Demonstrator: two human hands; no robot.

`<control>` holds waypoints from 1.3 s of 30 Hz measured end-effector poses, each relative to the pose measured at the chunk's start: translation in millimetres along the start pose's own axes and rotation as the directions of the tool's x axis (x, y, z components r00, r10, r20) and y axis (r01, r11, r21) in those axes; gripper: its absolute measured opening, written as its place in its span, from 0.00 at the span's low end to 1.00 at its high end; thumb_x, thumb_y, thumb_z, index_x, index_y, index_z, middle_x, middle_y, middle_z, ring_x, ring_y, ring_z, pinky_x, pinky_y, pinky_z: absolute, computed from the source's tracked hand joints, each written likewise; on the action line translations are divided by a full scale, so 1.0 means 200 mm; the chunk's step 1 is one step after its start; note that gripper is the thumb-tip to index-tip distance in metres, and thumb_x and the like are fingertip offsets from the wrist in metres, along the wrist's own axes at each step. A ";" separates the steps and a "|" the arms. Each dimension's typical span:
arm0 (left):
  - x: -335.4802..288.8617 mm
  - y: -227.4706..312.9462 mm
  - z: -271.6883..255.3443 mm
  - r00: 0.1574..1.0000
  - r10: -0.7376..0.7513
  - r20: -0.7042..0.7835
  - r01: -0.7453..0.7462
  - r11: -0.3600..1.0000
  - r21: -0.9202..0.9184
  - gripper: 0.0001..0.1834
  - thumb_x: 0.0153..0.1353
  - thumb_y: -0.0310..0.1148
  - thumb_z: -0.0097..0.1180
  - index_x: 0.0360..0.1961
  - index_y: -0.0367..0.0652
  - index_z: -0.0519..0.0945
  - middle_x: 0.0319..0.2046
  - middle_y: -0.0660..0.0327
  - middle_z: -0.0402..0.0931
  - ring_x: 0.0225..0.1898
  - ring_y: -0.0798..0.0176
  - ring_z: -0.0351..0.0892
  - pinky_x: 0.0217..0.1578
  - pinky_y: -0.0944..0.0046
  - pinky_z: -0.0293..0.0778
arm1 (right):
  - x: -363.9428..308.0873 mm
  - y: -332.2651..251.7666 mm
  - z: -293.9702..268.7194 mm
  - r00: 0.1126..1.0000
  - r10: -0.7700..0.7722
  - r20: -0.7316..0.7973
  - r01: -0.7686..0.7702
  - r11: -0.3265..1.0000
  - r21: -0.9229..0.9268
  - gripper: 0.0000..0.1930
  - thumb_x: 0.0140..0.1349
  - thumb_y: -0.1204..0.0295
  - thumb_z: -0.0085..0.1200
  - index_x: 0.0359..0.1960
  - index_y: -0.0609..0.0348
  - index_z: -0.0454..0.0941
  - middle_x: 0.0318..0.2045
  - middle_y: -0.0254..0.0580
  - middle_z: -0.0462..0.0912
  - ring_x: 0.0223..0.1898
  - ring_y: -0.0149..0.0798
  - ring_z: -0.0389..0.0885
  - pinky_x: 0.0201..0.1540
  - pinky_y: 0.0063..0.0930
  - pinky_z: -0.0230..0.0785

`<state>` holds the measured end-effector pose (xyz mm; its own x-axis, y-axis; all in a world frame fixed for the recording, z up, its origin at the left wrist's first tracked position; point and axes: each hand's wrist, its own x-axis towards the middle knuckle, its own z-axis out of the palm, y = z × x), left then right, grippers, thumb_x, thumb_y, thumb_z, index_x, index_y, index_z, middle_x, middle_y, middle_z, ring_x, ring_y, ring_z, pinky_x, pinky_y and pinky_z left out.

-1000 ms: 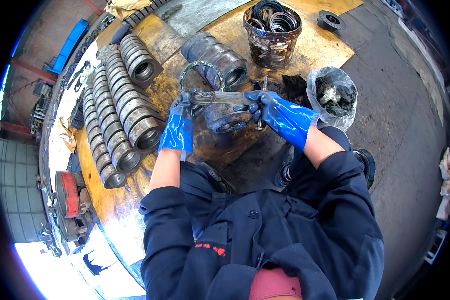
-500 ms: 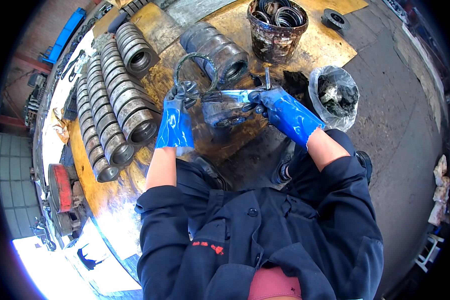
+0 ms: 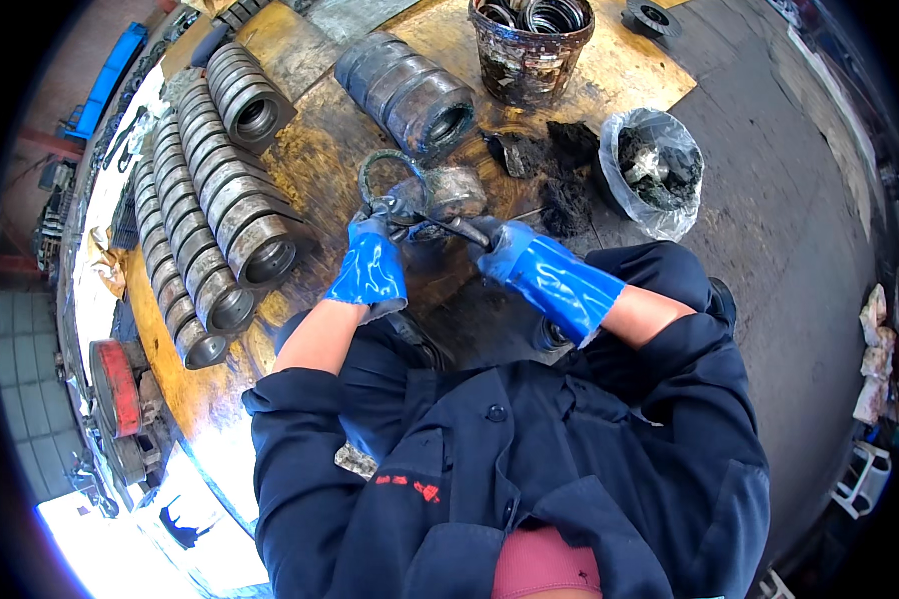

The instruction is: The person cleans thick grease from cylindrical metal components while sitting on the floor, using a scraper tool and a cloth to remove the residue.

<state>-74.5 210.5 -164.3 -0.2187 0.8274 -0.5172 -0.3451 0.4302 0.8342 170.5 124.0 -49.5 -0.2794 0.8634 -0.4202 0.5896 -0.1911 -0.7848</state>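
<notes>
My left hand, in a blue rubber glove with a blackened palm and fingers, grips the lower part of a dark, greasy ring, which stands upright. In my right hand, gloved alike, is a slim dark tool. The tool slants toward the left hand and seems to meet the bottom of the ring; its exact kind is not clear. Just beyond the hands a short, dirty metal cylinder sits on the stained board. A larger ribbed metal cylinder lies behind it.
Rows of ribbed metal cylinders line the left side. Far ahead stands a grimy bucket of rings, with a dark flanged spool beside it. Toward the right are black, greasy clumps and a clear plastic bag holding more black matter.
My right hand has moved left and down, and its tool now points toward the left hand. The left hand and ring have shifted slightly right and down. The short cylinder is more exposed.
</notes>
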 end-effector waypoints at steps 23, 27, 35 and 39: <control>0.05 0.07 -0.13 0.929 -0.369 0.011 0.367 0.920 -0.135 0.09 0.67 0.33 0.52 0.45 0.45 0.80 0.39 0.57 0.84 0.34 0.57 0.84 0.32 0.55 0.81 | 0.11 0.09 -0.01 0.981 -0.189 -0.037 0.145 0.850 -0.507 0.23 0.52 0.70 0.54 0.54 0.45 0.74 0.36 0.51 0.83 0.39 0.56 0.81 0.39 0.46 0.73; 0.06 0.12 -0.13 0.910 -0.412 0.039 0.413 0.903 -0.116 0.09 0.66 0.33 0.52 0.45 0.45 0.80 0.39 0.57 0.84 0.34 0.57 0.84 0.32 0.55 0.81 | 0.08 0.12 -0.03 0.965 -0.257 -0.051 0.191 0.822 -0.536 0.25 0.52 0.72 0.54 0.56 0.43 0.74 0.34 0.51 0.82 0.37 0.57 0.81 0.37 0.46 0.72; 0.05 0.21 -0.20 0.933 -0.317 0.170 0.309 0.948 0.071 0.12 0.68 0.32 0.45 0.44 0.44 0.80 0.38 0.58 0.84 0.36 0.60 0.85 0.33 0.59 0.80 | 0.20 0.18 -0.05 0.963 -0.261 0.059 0.242 0.753 -0.612 0.23 0.58 0.75 0.47 0.58 0.47 0.71 0.43 0.52 0.81 0.43 0.56 0.81 0.41 0.47 0.73; 0.07 0.22 -0.21 0.948 -0.270 0.166 0.246 0.957 0.153 0.14 0.69 0.31 0.41 0.43 0.42 0.80 0.37 0.56 0.84 0.36 0.59 0.85 0.33 0.56 0.81 | 0.28 0.25 -0.04 0.945 -0.318 0.075 0.278 0.664 -0.695 0.30 0.53 0.78 0.51 0.62 0.44 0.68 0.42 0.52 0.81 0.43 0.56 0.80 0.42 0.47 0.72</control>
<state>-131.2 226.0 -142.6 0.0372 0.7283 -0.6843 -0.2447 0.6705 0.7004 190.4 165.8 -108.5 -0.5080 0.8420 -0.1816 0.8399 0.4375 -0.3210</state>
